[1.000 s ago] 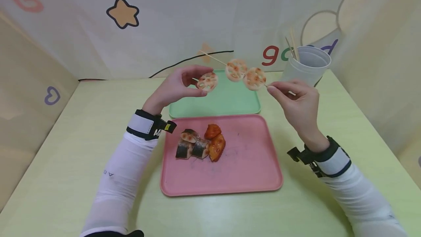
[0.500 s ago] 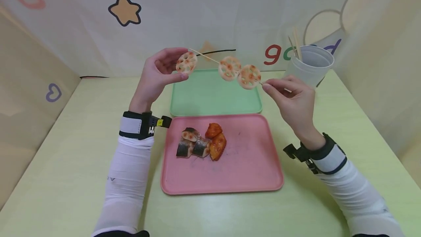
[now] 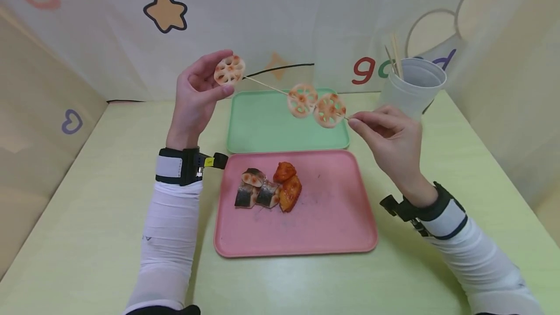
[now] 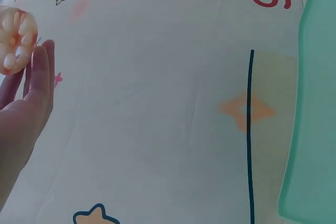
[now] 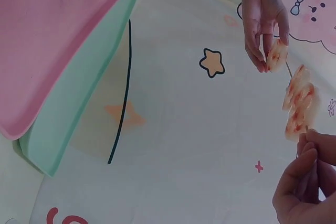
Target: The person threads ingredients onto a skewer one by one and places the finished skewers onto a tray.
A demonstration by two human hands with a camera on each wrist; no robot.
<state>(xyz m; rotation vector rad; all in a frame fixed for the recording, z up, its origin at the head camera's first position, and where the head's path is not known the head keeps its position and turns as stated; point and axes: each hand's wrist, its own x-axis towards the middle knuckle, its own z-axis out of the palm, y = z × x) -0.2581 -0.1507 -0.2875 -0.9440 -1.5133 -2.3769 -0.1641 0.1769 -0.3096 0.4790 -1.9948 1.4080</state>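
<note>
My left hand (image 3: 197, 86) pinches a browned lotus root slice (image 3: 229, 70) between thumb and fingers, above the back left of the table. A thin wooden skewer (image 3: 267, 85) slants down to the right, its upper end right at that slice's edge. Two more lotus root slices (image 3: 302, 100) sit threaded side by side near the skewer's lower end. There my right hand (image 3: 391, 145) pinches the skewer between thumb and fingertips. In the right wrist view the left hand (image 5: 265, 22) and the threaded slices (image 5: 299, 108) line up along the skewer.
A pink tray (image 3: 332, 227) holds dark-skinned fish pieces (image 3: 255, 189) and orange-glazed meat pieces (image 3: 288, 191). Behind it lies a green tray (image 3: 284, 130). A white plastic cup (image 3: 413, 86) with several skewers (image 3: 395, 57) stands at the back right, near the patterned wall.
The left hand has moved left and up with its slice, and the skewer's far end now meets that slice. The right hand has shifted slightly, turning the skewer a little.
</note>
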